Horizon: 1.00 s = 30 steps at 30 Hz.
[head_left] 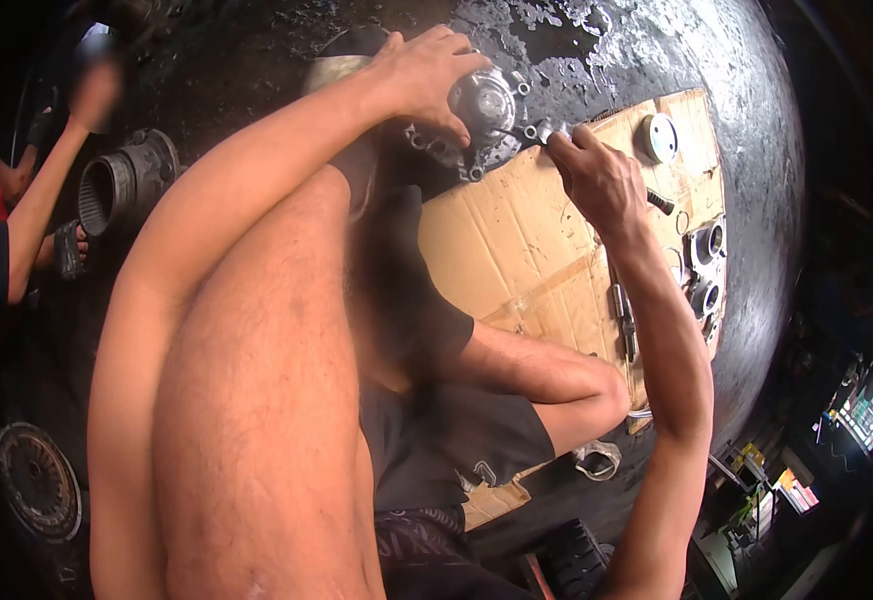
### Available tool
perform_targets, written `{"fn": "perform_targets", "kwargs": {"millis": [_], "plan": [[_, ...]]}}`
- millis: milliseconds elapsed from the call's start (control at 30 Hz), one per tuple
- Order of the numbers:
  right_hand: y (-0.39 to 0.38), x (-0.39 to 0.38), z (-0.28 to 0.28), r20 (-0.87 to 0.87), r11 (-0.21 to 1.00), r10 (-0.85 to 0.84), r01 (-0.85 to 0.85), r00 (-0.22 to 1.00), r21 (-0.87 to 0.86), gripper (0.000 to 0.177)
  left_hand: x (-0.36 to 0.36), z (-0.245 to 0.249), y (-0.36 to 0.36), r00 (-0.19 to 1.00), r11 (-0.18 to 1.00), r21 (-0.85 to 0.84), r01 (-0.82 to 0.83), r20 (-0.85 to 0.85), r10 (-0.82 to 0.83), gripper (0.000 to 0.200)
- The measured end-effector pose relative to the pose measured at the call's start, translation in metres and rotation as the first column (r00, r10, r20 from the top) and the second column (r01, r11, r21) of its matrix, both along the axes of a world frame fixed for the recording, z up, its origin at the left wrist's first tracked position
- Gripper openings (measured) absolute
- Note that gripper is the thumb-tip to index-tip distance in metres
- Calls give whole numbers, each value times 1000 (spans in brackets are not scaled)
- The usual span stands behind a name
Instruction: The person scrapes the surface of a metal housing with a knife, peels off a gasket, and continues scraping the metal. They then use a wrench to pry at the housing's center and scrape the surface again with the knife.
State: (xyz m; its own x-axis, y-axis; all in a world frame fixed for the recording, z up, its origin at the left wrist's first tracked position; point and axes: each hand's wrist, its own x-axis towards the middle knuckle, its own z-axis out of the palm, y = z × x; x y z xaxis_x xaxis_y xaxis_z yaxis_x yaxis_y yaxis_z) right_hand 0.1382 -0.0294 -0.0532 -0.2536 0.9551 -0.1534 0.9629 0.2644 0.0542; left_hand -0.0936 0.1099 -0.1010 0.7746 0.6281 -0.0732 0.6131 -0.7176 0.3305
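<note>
A round grey metal housing with bolt lugs around its rim lies on the dark floor at the top edge of the cardboard. My left hand rests on its left side, fingers spread over the rim. My right hand is closed around a tool with a dark handle, which sticks out below the palm. The tool's metal end points left toward the housing's lower right edge. Whether the tip touches the housing cannot be made out.
Cardboard carries a round silver part, ring-shaped metal parts and a long metal tool. At left lie a toothed cylinder and a round disc. Another person's arm shows at the upper left.
</note>
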Motion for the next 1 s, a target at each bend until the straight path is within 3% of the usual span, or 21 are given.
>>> {"fn": "perform_targets", "kwargs": {"millis": [233,267,433,500,600,700,867,1000], "plan": [[5,-2,4,19,996,-40,41,999,-83,9,-1,-2,1,1000,1000,-6,-3,15,3,101],[3,-3,3,-52,999,-19,16,998,-50,8,0,-1,2,1000,1000,-14,-3,1,3,101],[7,-2,3,17,999,-31,32,999,-29,7,-1,-1,1,1000,1000,-9,-6,14,6,101],[4,-3,3,-86,999,0,-3,996,-34,10,-1,-1,2,1000,1000,-15,3,10,-3,101],[8,-1,13,-6,996,-51,51,999,-79,13,-3,-4,1,999,1000,3,-2,41,2,101],[1,0,5,-51,997,-12,8,999,-78,13,0,-2,2,999,1000,6,-3,33,3,101],[1,-2,4,-4,990,-81,80,997,-113,14,-2,-5,1,999,1000,9,-2,45,2,100],[-14,-2,2,-79,991,-91,82,993,-104,13,-2,-2,1,999,1000,10,0,34,0,100]]}}
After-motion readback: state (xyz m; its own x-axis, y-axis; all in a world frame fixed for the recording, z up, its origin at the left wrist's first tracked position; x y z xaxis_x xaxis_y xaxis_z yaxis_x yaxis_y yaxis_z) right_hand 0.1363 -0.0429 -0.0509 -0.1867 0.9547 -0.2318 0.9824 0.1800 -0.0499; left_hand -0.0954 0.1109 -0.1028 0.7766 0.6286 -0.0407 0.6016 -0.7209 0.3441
